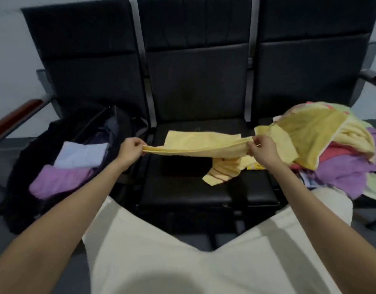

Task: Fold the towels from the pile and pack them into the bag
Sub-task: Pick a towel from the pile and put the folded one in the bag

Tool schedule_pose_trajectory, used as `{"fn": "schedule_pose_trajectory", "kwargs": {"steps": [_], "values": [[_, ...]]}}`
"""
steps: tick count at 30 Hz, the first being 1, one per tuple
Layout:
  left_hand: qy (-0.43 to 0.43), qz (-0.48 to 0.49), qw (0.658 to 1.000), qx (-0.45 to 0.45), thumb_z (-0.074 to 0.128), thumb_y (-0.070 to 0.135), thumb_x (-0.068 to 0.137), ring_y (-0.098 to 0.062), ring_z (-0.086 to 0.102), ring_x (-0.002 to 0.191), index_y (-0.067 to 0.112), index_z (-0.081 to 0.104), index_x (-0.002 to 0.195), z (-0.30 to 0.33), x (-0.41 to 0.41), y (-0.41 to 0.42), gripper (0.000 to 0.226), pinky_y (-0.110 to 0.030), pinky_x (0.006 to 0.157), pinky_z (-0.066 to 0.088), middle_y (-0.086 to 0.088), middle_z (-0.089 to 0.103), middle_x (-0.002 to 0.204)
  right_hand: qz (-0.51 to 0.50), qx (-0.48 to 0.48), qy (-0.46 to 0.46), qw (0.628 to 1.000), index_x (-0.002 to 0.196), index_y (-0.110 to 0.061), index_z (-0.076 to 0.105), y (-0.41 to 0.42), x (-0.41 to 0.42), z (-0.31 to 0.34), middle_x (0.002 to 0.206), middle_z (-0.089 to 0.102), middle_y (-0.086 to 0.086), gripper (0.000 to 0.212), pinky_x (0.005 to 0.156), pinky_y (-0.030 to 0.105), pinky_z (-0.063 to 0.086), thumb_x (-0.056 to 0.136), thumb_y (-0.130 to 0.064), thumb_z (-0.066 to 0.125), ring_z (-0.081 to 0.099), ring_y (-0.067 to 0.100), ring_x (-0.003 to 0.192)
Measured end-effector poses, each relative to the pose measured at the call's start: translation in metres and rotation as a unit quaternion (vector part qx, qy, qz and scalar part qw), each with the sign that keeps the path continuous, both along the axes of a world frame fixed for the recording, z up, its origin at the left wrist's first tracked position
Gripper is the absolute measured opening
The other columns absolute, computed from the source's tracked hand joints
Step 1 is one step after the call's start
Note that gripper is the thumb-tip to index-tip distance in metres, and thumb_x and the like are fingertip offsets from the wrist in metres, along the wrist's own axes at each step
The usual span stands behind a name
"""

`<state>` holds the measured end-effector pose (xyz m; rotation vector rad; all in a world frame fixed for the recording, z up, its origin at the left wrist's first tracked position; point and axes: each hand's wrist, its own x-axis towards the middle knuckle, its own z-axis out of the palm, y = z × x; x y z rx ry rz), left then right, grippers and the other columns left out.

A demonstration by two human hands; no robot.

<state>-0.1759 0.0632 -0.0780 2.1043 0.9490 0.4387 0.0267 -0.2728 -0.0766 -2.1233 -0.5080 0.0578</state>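
Note:
A pale yellow towel [195, 143] is stretched above the middle seat. My left hand [131, 151] pinches its left end and my right hand [262, 150] pinches its right part, with a striped corner hanging down below. The pile of towels [335, 149], yellow, pink, purple and green, lies heaped on the right seat, touching the held towel. The black bag [30, 158] sits open on the left seat, with a folded light blue towel [83, 154] and a folded purple towel [60, 180] inside.
A row of black padded seats [195, 92] with metal dividers runs across the view. A wooden armrest [17, 117] stands at the far left and another at the far right. My light-coloured clothing fills the foreground.

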Motion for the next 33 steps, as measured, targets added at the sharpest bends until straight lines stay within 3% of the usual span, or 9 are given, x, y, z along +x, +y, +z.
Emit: {"fn": "schedule_pose_trajectory", "kwargs": {"steps": [5, 8, 12, 15, 20, 23, 27, 30, 33], "values": [[0.176, -0.112, 0.976, 0.056, 0.050, -0.007, 0.084, -0.020, 0.061, 0.082, 0.006, 0.073, 0.084, -0.058, -0.050, -0.035, 0.026, -0.027, 0.070, 0.042, -0.006, 0.066, 0.080, 0.107, -0.121, 0.034, 0.986, 0.083, -0.003, 0.063, -0.013, -0.026, -0.039, 0.071, 0.066, 0.012, 0.014, 0.077, 0.044, 0.054, 0.092, -0.013, 0.059, 0.066, 0.031, 0.075], [0.247, -0.187, 0.942, 0.128, 0.051, -0.001, 0.085, -0.021, 0.062, 0.091, 0.009, 0.072, 0.087, -0.078, -0.067, -0.038, 0.023, -0.029, 0.078, 0.046, -0.007, 0.068, 0.094, 0.113, -0.102, 0.043, 0.987, 0.090, -0.002, 0.065, -0.016, -0.036, -0.046, 0.065, 0.064, 0.007, 0.013, 0.064, 0.026, 0.054, 0.092, -0.013, 0.060, 0.063, 0.020, 0.062], [0.360, -0.234, 0.881, 0.199, 0.053, 0.008, 0.086, -0.025, 0.061, 0.094, 0.016, 0.072, 0.087, -0.076, -0.065, -0.051, 0.020, -0.038, 0.081, 0.051, -0.003, 0.059, 0.102, 0.122, -0.066, 0.061, 0.988, 0.092, 0.001, 0.066, -0.021, -0.040, -0.054, 0.067, 0.063, 0.004, 0.012, 0.062, 0.024, 0.053, 0.090, -0.010, 0.062, 0.062, 0.009, 0.056], [0.327, -0.233, 0.895, 0.195, 0.056, 0.010, 0.083, -0.024, 0.059, 0.099, 0.014, 0.072, 0.097, -0.064, -0.039, -0.071, 0.020, -0.037, 0.082, 0.052, -0.006, 0.062, 0.107, 0.138, -0.036, 0.072, 0.987, 0.091, -0.003, 0.065, -0.023, -0.041, -0.058, 0.067, 0.063, 0.002, 0.005, 0.059, 0.018, 0.053, 0.090, -0.008, 0.063, 0.060, 0.000, 0.050], [0.201, -0.365, 0.901, 0.123, 0.071, 0.035, 0.079, -0.016, 0.048, 0.114, 0.022, 0.056, 0.123, -0.061, 0.017, -0.130, 0.049, -0.033, 0.099, 0.041, 0.000, 0.053, 0.123, 0.146, 0.018, 0.109, 0.983, 0.090, 0.000, 0.062, -0.028, -0.039, -0.059, 0.067, 0.062, 0.007, 0.005, 0.056, 0.015, 0.053, 0.086, -0.002, 0.065, 0.062, 0.001, 0.050], [0.120, -0.393, 0.907, 0.088, 0.076, 0.043, 0.076, -0.011, 0.053, 0.104, 0.020, 0.057, 0.120, -0.069, 0.049, -0.164, 0.054, -0.026, 0.091, 0.044, 0.001, 0.056, 0.118, 0.158, 0.035, 0.135, 0.978, 0.088, -0.002, 0.063, -0.030, -0.036, -0.058, 0.065, 0.063, 0.003, 0.006, 0.055, 0.015, 0.051, 0.085, -0.002, 0.067, 0.060, 0.002, 0.051], [0.036, -0.373, 0.927, 0.027, 0.076, 0.027, 0.079, -0.010, 0.058, 0.082, 0.012, 0.065, 0.107, -0.076, 0.080, -0.193, 0.033, -0.018, 0.072, 0.044, 0.003, 0.066, 0.097, 0.167, 0.083, 0.192, 0.963, 0.084, -0.009, 0.065, -0.033, -0.032, -0.056, 0.060, 0.067, -0.008, 0.012, 0.055, 0.015, 0.051, 0.082, 0.001, 0.068, 0.061, 0.003, 0.054], [-0.012, -0.349, 0.937, 0.010, 0.066, 0.019, 0.087, -0.013, 0.055, 0.069, 0.010, 0.067, 0.097, -0.076, 0.087, -0.202, 0.014, -0.028, 0.065, 0.042, 0.003, 0.063, 0.077, 0.122, 0.142, 0.240, 0.953, 0.088, -0.006, 0.066, -0.033, -0.024, -0.053, 0.064, 0.069, -0.004, 0.006, 0.056, 0.017, 0.051, 0.084, -0.002, 0.067, 0.063, 0.005, 0.056], [-0.031, -0.317, 0.948, -0.006, 0.059, 0.021, 0.094, -0.020, 0.046, 0.058, 0.010, 0.063, 0.096, -0.075, 0.086, -0.197, 0.012, -0.033, 0.059, 0.037, -0.008, 0.057, 0.067, 0.011, 0.177, 0.283, 0.943, 0.085, -0.008, 0.062, -0.026, -0.004, -0.061, 0.072, 0.069, 0.005, 0.004, 0.053, 0.018, 0.051, 0.090, -0.008, 0.062, 0.065, 0.009, 0.056]]}}
